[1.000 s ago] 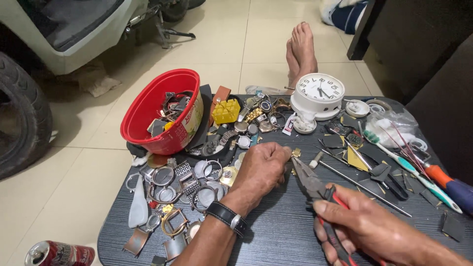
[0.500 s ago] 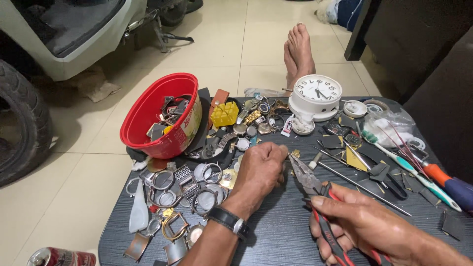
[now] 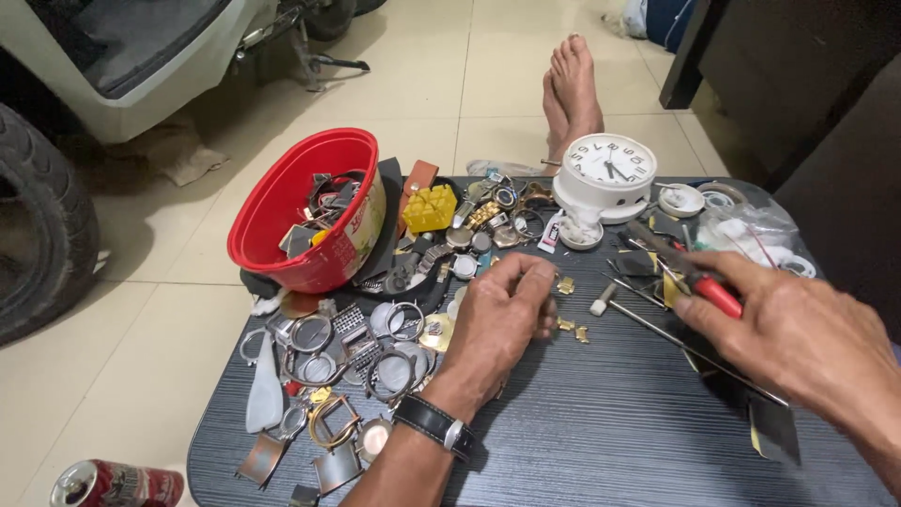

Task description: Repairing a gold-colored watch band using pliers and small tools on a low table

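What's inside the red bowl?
The red bowl holds a jumble of dark watch parts and straps. Whatever lies beneath that pile is covered.

Red-handled pliers (image 3: 690,275) gripped, tilted above gold links (image 3: 570,326)

Whatever the left hand (image 3: 502,314) pinches: hidden under curled fingers, too small to tell. Pliers (image 3: 690,272) half buried in the right hand (image 3: 798,333), handle ends unseen. Cut off by the frame: drink can (image 3: 117,484), tyre (image 3: 42,221), bench (image 3: 610,432) near edge.
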